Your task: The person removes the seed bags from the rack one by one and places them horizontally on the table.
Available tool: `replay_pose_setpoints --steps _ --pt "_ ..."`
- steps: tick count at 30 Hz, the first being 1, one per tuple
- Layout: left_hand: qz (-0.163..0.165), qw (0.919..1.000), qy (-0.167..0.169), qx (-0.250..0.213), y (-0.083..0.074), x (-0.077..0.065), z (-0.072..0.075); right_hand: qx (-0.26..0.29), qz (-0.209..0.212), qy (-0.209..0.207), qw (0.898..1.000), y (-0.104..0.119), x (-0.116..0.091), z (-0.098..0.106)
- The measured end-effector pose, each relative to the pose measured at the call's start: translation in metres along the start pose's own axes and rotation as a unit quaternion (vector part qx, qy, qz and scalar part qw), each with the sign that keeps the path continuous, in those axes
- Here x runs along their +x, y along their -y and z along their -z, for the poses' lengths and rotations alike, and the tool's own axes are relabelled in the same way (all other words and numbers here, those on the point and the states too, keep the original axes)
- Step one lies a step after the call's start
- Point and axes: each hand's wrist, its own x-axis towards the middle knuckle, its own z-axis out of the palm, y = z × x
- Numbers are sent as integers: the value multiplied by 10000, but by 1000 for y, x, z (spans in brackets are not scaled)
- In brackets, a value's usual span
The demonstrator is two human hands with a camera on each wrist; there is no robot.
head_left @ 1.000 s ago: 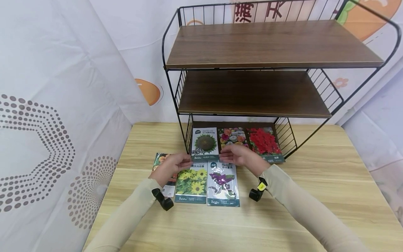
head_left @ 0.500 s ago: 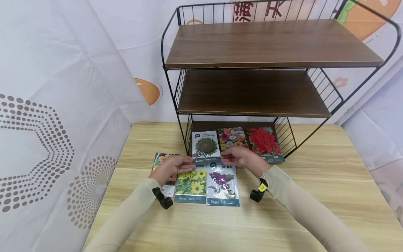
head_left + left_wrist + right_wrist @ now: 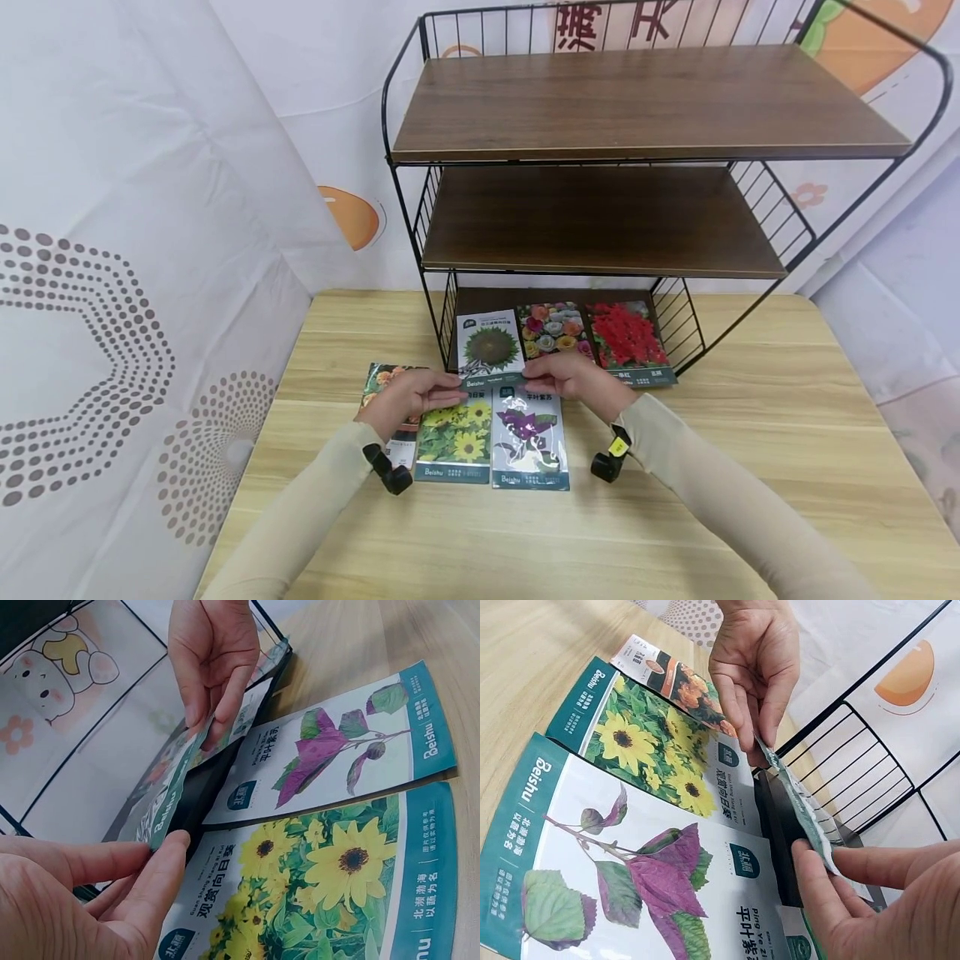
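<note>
A seed packet with a large green-and-brown sunflower head (image 3: pixel 491 344) lies at the left of the bottom shelf, its near edge raised. My left hand (image 3: pixel 420 393) pinches its near left corner between thumb and fingers. At the near right corner, my right hand (image 3: pixel 566 375) pinches the same packet. Both wrist views show the packet edge-on, tilted above the dark shelf board. Just below it on the table are a yellow-flower packet (image 3: pixel 453 442) and a purple-leaf packet (image 3: pixel 528 437). An orange-flower packet (image 3: pixel 386 383) is partly covered by my left hand.
Beside the held packet, a mixed-colour flower packet (image 3: pixel 555 327) and a red-flower packet (image 3: pixel 628 333) lie on the bottom shelf. A brown middle shelf board (image 3: pixel 600 221) hangs above them, in a black wire frame. Wooden tabletop (image 3: pixel 757 417) extends to the right.
My hands have taken hold of the sunflower packet's near corners, the left moving slightly right. The packet has shifted slightly towards me and turned a little; over the last half second it barely moves.
</note>
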Motion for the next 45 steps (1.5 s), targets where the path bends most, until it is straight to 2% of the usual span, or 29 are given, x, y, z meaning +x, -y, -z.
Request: replay_pose_setpoints --steps 3,7,12,13,17,19,20,24,31,39,45 --pt "-48 9998 39 -186 0 -1 0 146 -12 -77 9999 5 -10 -5" --pt "-180 9991 78 -382 2 -1 0 227 52 -100 9997 5 -11 -6" --pt "-338 9989 149 -288 6 2 0 -21 82 -199 9998 -5 12 4" --pt "-378 9987 184 -278 7 2 0 52 63 -48 10000 -7 18 8" --pt "-578 9977 254 -263 8 0 -1 12 -9 -28 10000 -9 22 13" --pt "-659 9971 257 -276 9 0 -2 25 -12 -132 9999 -8 17 11" --pt "-694 9970 240 -258 10 -1 -3 -66 -13 -318 9995 -7 13 7" --pt "-821 9965 99 -116 12 -2 -8 62 53 -409 9991 -5 2 4" --pt "-1109 9936 -149 139 13 -4 -21 -77 611 -394 9973 -8 -7 16" --pt "-1387 9899 -62 270 17 -14 -41 -125 962 -430 9944 -9 -24 33" --pt "-1572 9865 137 436 18 -19 -59 -251 1118 -568 9918 -8 -42 45"
